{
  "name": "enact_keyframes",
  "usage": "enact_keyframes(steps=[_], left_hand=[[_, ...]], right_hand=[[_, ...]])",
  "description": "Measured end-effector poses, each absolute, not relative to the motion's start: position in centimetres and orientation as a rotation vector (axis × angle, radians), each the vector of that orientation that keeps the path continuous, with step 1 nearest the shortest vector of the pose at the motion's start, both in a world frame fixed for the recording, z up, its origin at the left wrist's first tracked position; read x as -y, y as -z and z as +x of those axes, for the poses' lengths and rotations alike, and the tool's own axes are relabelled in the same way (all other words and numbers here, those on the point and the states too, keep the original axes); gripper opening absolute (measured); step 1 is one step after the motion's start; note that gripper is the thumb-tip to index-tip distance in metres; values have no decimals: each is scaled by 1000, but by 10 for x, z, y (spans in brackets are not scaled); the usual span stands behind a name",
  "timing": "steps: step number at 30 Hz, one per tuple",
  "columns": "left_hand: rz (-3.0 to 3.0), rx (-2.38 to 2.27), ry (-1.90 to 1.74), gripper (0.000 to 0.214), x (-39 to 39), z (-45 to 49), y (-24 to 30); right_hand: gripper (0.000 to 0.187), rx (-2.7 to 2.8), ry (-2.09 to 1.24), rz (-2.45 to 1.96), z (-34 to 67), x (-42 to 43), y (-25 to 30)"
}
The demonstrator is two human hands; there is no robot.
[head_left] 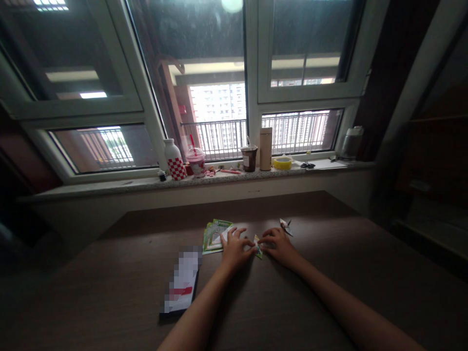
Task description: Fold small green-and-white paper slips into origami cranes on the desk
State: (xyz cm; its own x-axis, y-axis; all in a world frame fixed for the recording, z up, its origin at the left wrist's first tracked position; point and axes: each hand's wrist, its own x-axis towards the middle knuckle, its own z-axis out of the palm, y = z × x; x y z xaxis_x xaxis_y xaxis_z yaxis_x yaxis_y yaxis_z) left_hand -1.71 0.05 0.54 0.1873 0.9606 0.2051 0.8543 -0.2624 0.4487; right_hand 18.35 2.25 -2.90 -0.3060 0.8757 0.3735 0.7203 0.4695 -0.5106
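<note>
Between my two hands lies a small piece of folded paper [259,249], whitish with green and yellow print. My left hand [234,249] has its thumb and forefinger closed at the paper's left edge, while its other fingers spread over a stack of green-and-white printed sheets [212,240]. From the other side, my right hand [281,247] closes its fingertips on the right edge of the same paper. Just beyond the right hand stands a folded paper figure [286,227] with pointed tips. The fingertips partly cover the folded paper, so its exact shape is hard to make out.
A phone-like slab [183,282] with a blurred screen lies left of my left forearm on the brown table [127,263]. Along the windowsill stand a checkered bottle [175,161], a pink drink cup [196,162], a dark drink cup [249,158], a tan flask [265,148], yellow tape [282,163] and scissors [307,165].
</note>
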Motion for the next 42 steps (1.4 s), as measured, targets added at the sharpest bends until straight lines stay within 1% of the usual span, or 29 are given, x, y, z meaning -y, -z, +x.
enact_keyframes(steps=[14, 20, 28, 34, 37, 42], left_hand=[[2237, -1740, -671, 12, -1, -18, -5], [2237, -1742, -666, 12, -1, -17, -6], [2244, -1727, -658, 17, -1, -18, -5], [2281, -1712, -668, 13, -3, -18, -3], [2273, -1719, -627, 13, -5, -19, -2], [2283, -1715, -524, 22, -9, -22, -2]], right_hand=[[14, 2082, -435, -1276, 185, -24, 29], [20, 2004, -464, -1272, 186, -28, 31], [5, 2040, -451, -1181, 188, -27, 31], [16, 2123, -398, -1041, 186, -28, 30], [15, 2137, -386, -1038, 188, -27, 28], [11, 2168, -401, -1029, 193, -28, 26]])
